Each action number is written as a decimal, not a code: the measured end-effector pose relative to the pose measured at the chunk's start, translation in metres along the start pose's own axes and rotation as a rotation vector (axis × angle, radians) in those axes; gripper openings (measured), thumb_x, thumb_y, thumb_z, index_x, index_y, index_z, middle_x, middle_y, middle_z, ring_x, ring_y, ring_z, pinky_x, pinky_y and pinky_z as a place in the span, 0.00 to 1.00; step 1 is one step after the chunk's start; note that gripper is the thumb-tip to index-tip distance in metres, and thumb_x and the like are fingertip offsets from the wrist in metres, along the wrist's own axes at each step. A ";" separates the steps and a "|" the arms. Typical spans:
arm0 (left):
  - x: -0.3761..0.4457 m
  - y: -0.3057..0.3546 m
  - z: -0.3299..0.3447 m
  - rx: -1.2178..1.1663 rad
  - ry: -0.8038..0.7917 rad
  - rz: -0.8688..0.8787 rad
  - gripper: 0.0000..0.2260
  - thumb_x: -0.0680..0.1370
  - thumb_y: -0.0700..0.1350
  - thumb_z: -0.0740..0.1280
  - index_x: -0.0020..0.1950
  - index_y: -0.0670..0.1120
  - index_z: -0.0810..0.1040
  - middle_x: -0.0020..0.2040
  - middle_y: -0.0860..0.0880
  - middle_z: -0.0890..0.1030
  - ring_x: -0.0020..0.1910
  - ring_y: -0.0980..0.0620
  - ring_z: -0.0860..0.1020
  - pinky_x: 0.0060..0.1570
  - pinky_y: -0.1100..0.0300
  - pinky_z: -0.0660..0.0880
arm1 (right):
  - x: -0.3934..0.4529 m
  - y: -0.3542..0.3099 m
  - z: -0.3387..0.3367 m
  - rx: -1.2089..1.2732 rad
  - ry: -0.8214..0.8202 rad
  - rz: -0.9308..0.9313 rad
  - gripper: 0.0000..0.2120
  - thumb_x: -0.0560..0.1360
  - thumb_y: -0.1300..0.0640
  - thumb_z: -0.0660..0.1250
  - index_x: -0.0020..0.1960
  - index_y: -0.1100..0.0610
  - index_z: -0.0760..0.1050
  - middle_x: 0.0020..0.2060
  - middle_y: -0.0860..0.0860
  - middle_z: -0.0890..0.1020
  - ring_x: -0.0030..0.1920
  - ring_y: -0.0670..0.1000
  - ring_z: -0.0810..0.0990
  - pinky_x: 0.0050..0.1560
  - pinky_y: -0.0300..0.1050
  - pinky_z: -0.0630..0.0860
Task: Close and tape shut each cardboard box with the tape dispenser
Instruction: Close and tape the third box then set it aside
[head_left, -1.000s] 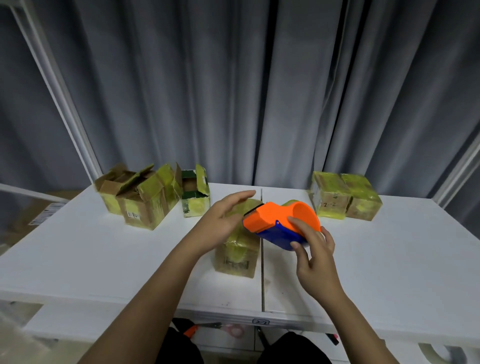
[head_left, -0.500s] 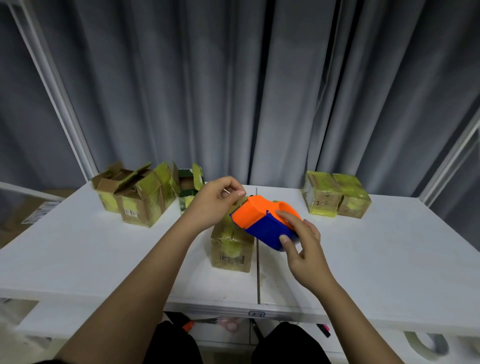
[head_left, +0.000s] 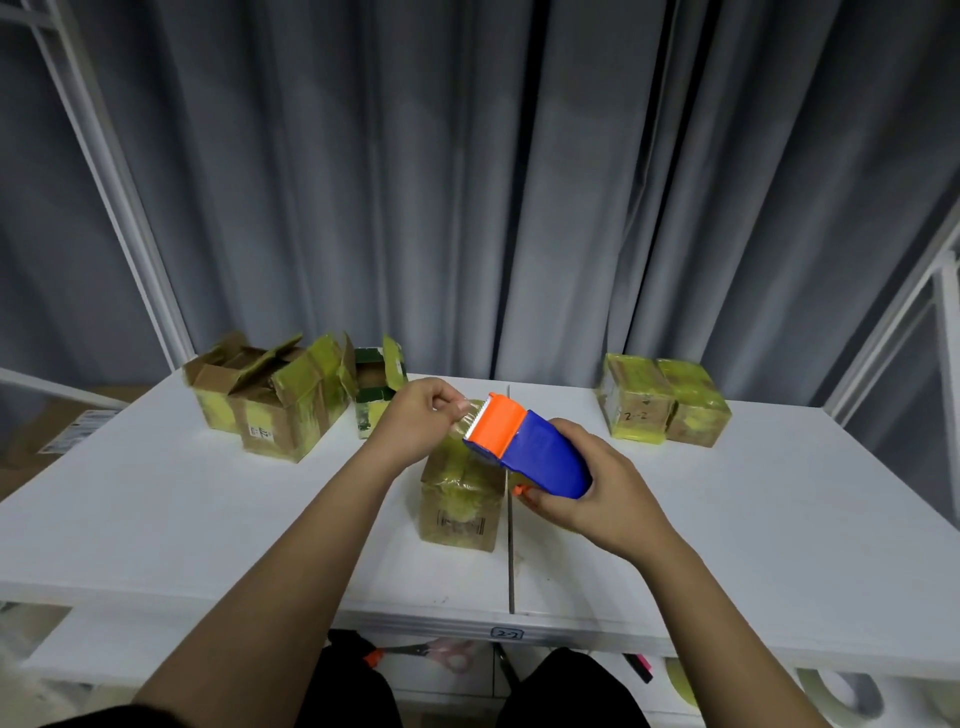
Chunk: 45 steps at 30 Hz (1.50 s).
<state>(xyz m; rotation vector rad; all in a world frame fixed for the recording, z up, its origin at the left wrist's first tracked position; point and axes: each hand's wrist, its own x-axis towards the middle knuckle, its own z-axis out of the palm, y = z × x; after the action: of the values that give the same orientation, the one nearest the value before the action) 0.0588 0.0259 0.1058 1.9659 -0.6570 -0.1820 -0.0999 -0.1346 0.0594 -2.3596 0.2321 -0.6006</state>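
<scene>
The right hand (head_left: 597, 483) grasps the blue body of the tape dispenser (head_left: 524, 449), fingers wrapped under it, its orange cutter end pointing up and to the left. The left hand (head_left: 421, 421) pinches the free end of the clear tape (head_left: 470, 415) right at the toothed blade, thumb and fingertips closed on it. Directly below both hands stands the closed cardboard box (head_left: 460, 501), near the middle of the white surface (head_left: 182, 509) and just left of its centre seam. The dispenser's long axis runs from lower right to upper left, hovering above the box top; whether it touches the box cannot be told. The left hand is the nearer to the far edge of the box, so in my judgement the coming move is to lay the tape end down there and draw the dispenser back toward the person. Open boxes (head_left: 280, 400) with raised flaps stand at the far left, not yet sealed; two taped boxes (head_left: 665, 410) sit side by side at the far right, one marked "2-2" by hand. A tag (head_left: 507, 633) on the front edge of the surface also reads "2-2". The printed label on the middle box is too small to read.
</scene>
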 end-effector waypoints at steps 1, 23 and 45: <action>0.000 0.000 0.003 -0.018 0.018 -0.012 0.04 0.79 0.42 0.66 0.45 0.45 0.77 0.37 0.52 0.78 0.35 0.58 0.75 0.35 0.65 0.68 | 0.001 -0.002 -0.003 -0.037 -0.001 -0.004 0.32 0.66 0.39 0.75 0.66 0.41 0.67 0.54 0.40 0.76 0.51 0.44 0.77 0.49 0.42 0.79; 0.000 -0.029 -0.004 -0.171 0.178 -0.147 0.03 0.80 0.40 0.62 0.50 0.43 0.75 0.46 0.49 0.77 0.47 0.51 0.73 0.49 0.59 0.69 | 0.002 -0.022 -0.016 -0.162 -0.031 0.162 0.23 0.71 0.36 0.67 0.62 0.44 0.75 0.50 0.42 0.78 0.49 0.46 0.77 0.49 0.43 0.76; -0.015 -0.082 0.001 -0.184 0.046 -0.339 0.11 0.80 0.51 0.62 0.57 0.46 0.68 0.54 0.47 0.73 0.53 0.49 0.71 0.55 0.56 0.68 | 0.034 -0.038 -0.003 -0.495 -0.120 0.172 0.19 0.73 0.34 0.62 0.55 0.46 0.79 0.48 0.45 0.83 0.44 0.48 0.76 0.35 0.39 0.68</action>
<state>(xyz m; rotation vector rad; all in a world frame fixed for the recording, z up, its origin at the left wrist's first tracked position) 0.0760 0.0610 0.0324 1.8847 -0.2629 -0.3894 -0.0712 -0.1188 0.0986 -2.7972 0.5788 -0.3419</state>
